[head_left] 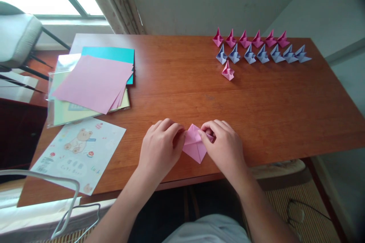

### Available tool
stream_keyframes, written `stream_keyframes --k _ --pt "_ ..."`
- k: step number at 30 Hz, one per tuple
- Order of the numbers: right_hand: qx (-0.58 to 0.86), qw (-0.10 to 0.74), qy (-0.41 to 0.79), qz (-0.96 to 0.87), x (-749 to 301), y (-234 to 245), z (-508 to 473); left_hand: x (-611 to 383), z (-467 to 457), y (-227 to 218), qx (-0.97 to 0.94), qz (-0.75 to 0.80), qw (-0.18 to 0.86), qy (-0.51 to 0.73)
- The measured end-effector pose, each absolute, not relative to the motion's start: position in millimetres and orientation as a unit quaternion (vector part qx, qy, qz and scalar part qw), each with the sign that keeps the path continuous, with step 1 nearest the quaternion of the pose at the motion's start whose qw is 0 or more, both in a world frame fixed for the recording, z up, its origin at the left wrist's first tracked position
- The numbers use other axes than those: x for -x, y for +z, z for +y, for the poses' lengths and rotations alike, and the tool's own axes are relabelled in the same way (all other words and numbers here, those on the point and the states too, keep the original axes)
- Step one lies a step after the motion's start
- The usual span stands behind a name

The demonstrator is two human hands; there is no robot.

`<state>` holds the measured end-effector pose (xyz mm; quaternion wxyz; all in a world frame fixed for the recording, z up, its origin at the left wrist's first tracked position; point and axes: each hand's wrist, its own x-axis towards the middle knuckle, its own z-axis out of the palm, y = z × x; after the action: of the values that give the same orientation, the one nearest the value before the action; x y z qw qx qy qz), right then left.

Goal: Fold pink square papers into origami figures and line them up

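Observation:
A pink sheet of origami paper (196, 147), folded into a small kite-like shape with creases, sits near the front edge of the table between both hands. My left hand (163, 144) pinches its left corner, thumb and fingers pressed together. On the opposite side my right hand (224, 144) grips the right corner, the thumb lying on top of the paper. Both hands partly hide the corners they hold. The nearest finished piece is a light pink folded paper figure (228, 72), standing alone farther back on the table.
Behind it stand a row of blue-grey paper figures (262, 55) and a row of dark pink ones (257, 40). At left lie pink paper sheets (95, 81), turquoise paper (114, 54) and a bear-printed sheet (81, 152). A white metal tube (51, 175) crosses the lower left.

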<state>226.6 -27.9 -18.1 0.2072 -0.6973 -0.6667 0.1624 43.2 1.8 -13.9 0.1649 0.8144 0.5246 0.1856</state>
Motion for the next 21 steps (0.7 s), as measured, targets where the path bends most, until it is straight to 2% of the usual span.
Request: stream_keyframes --k 21 --pt "0.711 0.202 0.152 -0.656 -222.7 -19.3 -30.2 -67.1 9.3 -19.0 -0.81 0.542 0.151 0.168"
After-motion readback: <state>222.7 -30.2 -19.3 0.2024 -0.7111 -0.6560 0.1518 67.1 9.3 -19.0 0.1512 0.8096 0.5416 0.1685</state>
